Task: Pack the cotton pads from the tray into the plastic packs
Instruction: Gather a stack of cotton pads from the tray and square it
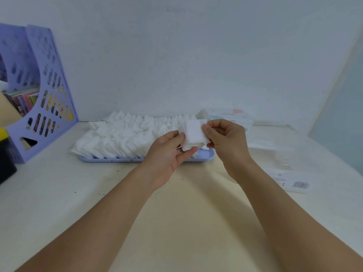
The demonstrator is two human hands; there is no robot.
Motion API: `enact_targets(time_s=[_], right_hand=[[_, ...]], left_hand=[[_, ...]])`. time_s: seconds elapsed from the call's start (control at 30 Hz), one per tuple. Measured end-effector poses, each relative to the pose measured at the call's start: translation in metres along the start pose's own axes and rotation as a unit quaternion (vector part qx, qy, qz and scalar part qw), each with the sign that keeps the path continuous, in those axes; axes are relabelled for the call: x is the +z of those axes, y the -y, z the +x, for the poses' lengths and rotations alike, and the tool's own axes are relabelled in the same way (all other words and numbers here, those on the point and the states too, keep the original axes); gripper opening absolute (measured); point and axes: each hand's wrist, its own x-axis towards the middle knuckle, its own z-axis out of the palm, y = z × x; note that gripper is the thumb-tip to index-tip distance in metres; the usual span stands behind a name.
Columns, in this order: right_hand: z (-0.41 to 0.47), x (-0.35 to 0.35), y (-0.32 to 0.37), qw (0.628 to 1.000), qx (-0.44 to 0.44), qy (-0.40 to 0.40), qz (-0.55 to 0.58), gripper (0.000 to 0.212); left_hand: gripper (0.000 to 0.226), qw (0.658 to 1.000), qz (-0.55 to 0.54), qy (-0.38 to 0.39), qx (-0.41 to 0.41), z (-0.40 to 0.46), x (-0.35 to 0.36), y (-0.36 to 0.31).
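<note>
A light blue tray (pixel 110 159) lies on the table near the wall, heaped with several white cotton pads (pixel 125 136). Above its right end I hold a small stack of cotton pads (pixel 194 134). My left hand (pixel 169 152) grips the stack from below and from the left. My right hand (pixel 225 140) pinches the stack's right edge with thumb and fingers. Clear plastic packs (pixel 275 154) lie flat on the table to the right of my right hand, one with a barcode label (pixel 300 185). The tray's right end is partly hidden by my hands.
A purple file holder (pixel 45 99) with books stands at the left against the wall. A black and yellow object (pixel 5 154) sits at the left edge. A white packet (pixel 227 115) lies behind my right hand by the wall. Bare table lies in front.
</note>
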Motion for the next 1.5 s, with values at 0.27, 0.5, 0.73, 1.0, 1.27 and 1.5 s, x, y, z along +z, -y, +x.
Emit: enact_targets(time_s=[0.27,0.5,0.73,1.0,1.27,1.5], right_hand=[[-0.0023,0.0025,-0.0011,1.0,-0.018,-0.014,-0.013,0.004],[-0.0057,0.0039,0.0011,1.0,-0.022,-0.012,-0.005,0.009],[-0.0076,0.0035,0.0025,0.999,-0.03,-0.015,0.013,0.01],[-0.0067,0.0053,0.0012,0.998,0.007,-0.019,0.061,0.007],[-0.0003,-0.0022,0.0057,0.997,-0.002,-0.01,0.072,0.005],[-0.0022,0.0034,-0.001,0.999,-0.034,0.004,-0.004,0.005]], left_hand=[[0.028,1.0,-0.022,0.001,-0.003,-0.0001,0.0017,0.0009],[0.023,1.0,-0.003,-0.019,0.002,0.0006,0.0006,0.0025],[0.016,0.996,-0.08,-0.019,-0.034,0.0,-0.0011,0.0012],[0.023,0.987,-0.138,-0.037,-0.075,0.0024,-0.0032,0.0004],[0.014,0.996,-0.072,-0.055,-0.028,0.0029,-0.002,0.0029],[0.019,0.999,-0.049,-0.019,-0.015,-0.0026,0.0014,0.0019]])
